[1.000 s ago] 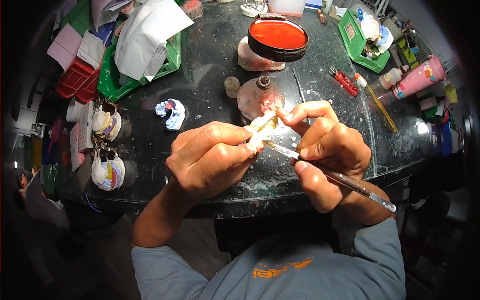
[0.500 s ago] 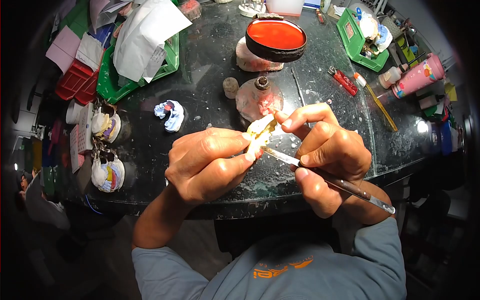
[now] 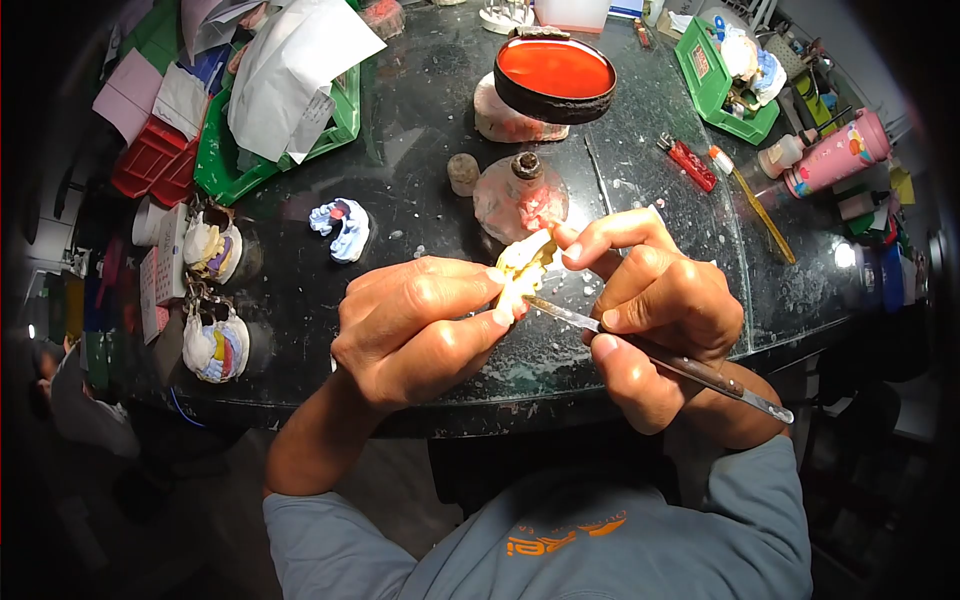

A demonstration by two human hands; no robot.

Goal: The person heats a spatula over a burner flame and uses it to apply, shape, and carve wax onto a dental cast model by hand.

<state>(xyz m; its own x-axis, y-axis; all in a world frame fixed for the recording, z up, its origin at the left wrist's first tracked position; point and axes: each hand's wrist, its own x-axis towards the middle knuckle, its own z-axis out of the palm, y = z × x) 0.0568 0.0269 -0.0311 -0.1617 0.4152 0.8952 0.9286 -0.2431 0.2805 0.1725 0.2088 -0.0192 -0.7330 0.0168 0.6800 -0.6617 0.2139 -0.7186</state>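
A small yellowish dental cast (image 3: 525, 262) is pinched between the thumb and fingers of my left hand (image 3: 420, 325), above the bench. My right hand (image 3: 665, 315) is closed around a wax knife (image 3: 690, 368) with a dark handle, its metal blade angled up to the left. The blade's tip meets the lower edge of the cast. At the cast's upper right, my right index fingertip rests on or very near it. A glass spirit lamp (image 3: 497, 200) stands just behind the cast, its stopper-like cap (image 3: 462, 170) beside it.
Behind the lamp, a round dark pan of red wax (image 3: 555, 70) rises over a pinkish block (image 3: 505, 112). A blue-white cast (image 3: 340, 230) and two mounted models (image 3: 215, 340) are leftward. Green bins (image 3: 225, 165) flank the bench; a red lighter (image 3: 690, 165) and toothbrush (image 3: 765, 215) lie rightward.
Both hands keep their grips and nearly the same places. The cast and knife blade have tilted very slightly, and the light on them differs.
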